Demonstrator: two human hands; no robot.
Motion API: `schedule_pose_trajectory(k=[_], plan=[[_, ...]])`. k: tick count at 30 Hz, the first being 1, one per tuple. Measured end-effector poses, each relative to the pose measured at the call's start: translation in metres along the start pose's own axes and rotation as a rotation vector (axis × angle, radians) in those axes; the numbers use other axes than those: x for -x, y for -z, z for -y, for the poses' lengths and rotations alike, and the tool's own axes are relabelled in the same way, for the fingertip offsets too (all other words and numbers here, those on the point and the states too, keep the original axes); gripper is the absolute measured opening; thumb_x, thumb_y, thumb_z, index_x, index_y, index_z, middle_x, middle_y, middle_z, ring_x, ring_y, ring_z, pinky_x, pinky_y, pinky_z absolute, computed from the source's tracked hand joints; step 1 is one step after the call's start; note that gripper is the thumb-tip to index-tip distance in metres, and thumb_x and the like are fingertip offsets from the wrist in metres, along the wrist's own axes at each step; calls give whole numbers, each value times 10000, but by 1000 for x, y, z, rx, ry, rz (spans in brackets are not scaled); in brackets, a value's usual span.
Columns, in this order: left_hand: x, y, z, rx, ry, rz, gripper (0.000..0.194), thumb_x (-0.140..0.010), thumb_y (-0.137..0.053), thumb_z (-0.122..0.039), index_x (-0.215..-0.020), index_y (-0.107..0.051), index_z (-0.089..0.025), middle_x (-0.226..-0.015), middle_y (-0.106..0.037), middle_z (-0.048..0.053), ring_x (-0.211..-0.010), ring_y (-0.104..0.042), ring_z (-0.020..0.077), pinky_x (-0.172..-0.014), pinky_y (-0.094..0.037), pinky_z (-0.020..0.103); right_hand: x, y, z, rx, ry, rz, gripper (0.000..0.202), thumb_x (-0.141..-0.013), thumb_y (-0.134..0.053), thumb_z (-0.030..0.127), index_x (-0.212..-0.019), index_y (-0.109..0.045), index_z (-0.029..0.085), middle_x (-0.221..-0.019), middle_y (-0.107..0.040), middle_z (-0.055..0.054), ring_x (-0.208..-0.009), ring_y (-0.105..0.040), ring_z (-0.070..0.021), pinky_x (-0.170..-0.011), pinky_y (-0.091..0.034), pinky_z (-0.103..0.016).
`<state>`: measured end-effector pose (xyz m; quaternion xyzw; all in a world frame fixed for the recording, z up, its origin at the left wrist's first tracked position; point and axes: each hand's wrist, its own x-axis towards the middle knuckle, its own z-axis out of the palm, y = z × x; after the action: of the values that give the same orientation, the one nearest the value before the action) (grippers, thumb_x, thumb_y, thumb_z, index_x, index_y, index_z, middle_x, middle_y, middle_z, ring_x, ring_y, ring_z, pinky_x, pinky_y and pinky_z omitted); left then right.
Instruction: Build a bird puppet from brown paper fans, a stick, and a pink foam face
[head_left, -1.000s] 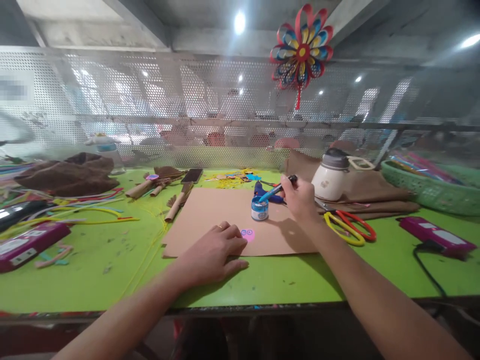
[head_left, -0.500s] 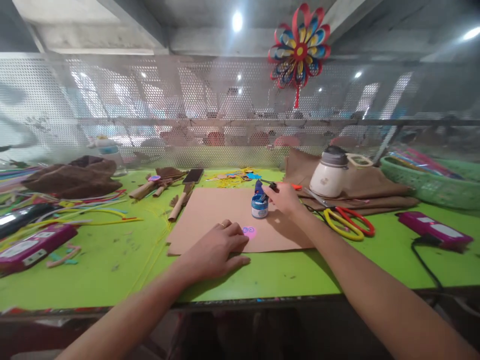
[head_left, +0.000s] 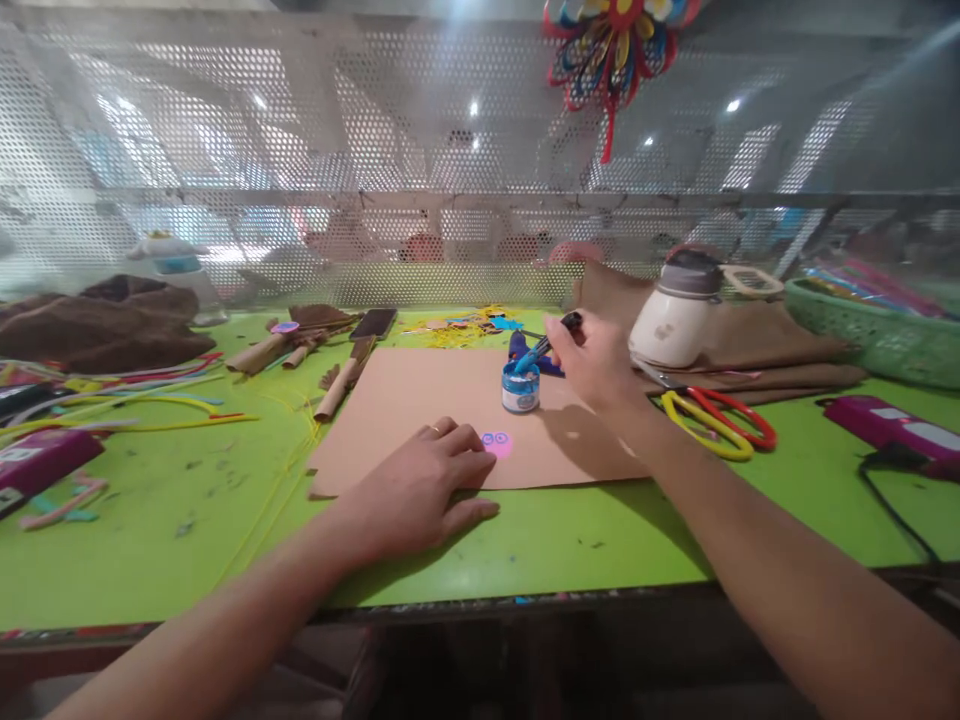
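Head view: left of the jar (head_left: 520,395), your empty left hand (head_left: 427,485) rests on the brown paper (head_left: 420,390); in front of the jar, the pink patch (head_left: 501,453) bears 2 blue rings (head_left: 501,438), seemingly done, its lower part unmarked; right of the jar, your right hand (head_left: 596,360) grips the brush (head_left: 541,347).

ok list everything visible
table: 1, green, foreground
sheet: 1, tan, centre
jar: 1, blue, on sheet
implement: 1, black-blue, at jar
cutout: 1, pink, on sheet
object: 1, blue, behind jar
scissors: 1, red-yellow, right
bottles: 2, whitish, sides
basket: 1, green, right
power strips: 2, purple, sides
phone: 1, black, back
rolls: 3, brown, left
strands: several, mixed, left
scraps: many, mixed, back
piles: 2, brown, sides
ornament: 1, multicoloured, top
screen: 1, grey, back
left hand: 1, by cutout
right hand: 1, on implement
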<state>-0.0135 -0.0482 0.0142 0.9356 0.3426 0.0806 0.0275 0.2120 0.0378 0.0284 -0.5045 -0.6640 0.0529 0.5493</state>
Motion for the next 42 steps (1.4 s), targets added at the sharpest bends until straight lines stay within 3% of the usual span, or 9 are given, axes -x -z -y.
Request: schedule_pose_trajectory(k=[4, 6, 13, 15, 19, 24, 30, 42], plan=[[0, 0, 0, -12, 4, 6, 315, -930, -517, -443, -1101, -644, -211, -1044, -594, 92, -983, -502, 265, -869, -416, 411, -1, -13, -10, 87, -42, 236, 320, -850, -549, 369, -584, -478, 207, -543, -574, -1, -529, -504, -137, -549, -348, -261], [1, 0, 0, -20, 1, 5, 326, -936, -503, -448, -1105, -642, -206, -1057, -593, 96, -992, -499, 267, -874, -416, 414, -2, -13, -14, 80, -61, 246, 326, -854, -547, 368, -580, -499, 198, -538, -576, 0, -521, -510, -134, -544, -357, -259], [1, -3, 1, -16, -7, -3, 332, -942, -493, -451, -1112, -636, -205, -1066, -590, 89, -987, -497, 255, -896, -414, 414, -8, 17, -11, -173, -65, -120, 360, -856, -564, 475, -629, -542, 196, -526, -579, -3, -463, -527, -131, -490, -413, -268], [1, -3, 1, -10, -10, -9, 337, -940, -499, -450, -1127, -631, -203, -1069, -588, 90, -986, -496, 254, -899, -414, 413, -6, 24, -5, -278, -91, -159, 356, -860, -564, 476, -629, -546, 205, -509, -570, 1, -434, -517, -123, -465, -414, -264], [0, -3, 1, -2, -2, 1, 350, -935, -503, -462, -1139, -627, -206, -1063, -585, 91, -983, -493, 258, -883, -420, 413, 3, 28, 11, -398, -149, 4, 313, -850, -583, 408, -615, -554, 204, -462, -531, 17, -393, -479, -106, -411, -371, -242], [0, -1, -1, -11, 5, 21, 369, -947, -466, -475, -1145, -625, -206, -1040, -582, 98, -976, -492, 265, -868, -422, 422, 15, 18, 21, -269, -130, 269, 340, -842, -566, 342, -545, -515, 182, -455, -530, 18, -426, -474, -92, -445, -372, -230], [0, -1, -2, -11, 15, 21, 381, -946, -464, -486, -1149, -631, -211, -1033, -583, 96, -974, -499, 268, -859, -424, 425, 21, 3, 22, -260, -236, 356, 255, -820, -547, 317, -609, -535, 175, -491, -542, 22, -462, -538, -113, -460, -404, -221], [0, -2, 0, -15, 20, 24, 367, -940, -482, -479, -1149, -634, -217, -1024, -581, 89, -975, -493, 263, -861, -423, 422, 24, -2, 17, -154, -191, 380, 254, -817, -530, 364, -664, -571, 165, -559, -573, -11, -538, -566, -149, -528, -446, -262]])
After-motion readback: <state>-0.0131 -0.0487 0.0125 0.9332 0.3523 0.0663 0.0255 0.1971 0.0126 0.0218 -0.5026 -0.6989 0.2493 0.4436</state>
